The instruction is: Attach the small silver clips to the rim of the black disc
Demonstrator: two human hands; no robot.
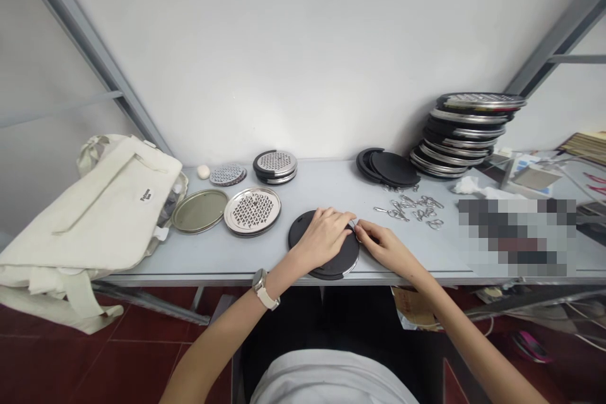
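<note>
A round black disc [341,260] with a silver rim lies near the table's front edge. My left hand [324,233] is curved over it, holding it down, its fingertips reaching the right edge. At that edge my right hand [376,240] pinches a thin metal clip [353,223] between thumb and fingers, against the disc. Several loose metal clips [409,207] are scattered to the right, behind my right hand. On the left are a perforated round grater plate [254,208] and a plain metal disc [201,209].
Black round covers [395,167] sit at the back. A tall stack of round graters [466,132] stands at the right. Two stacked graters [276,165] and loose perforated plates [227,174] lie at the back left. A cream bag [95,208] hangs over the left edge.
</note>
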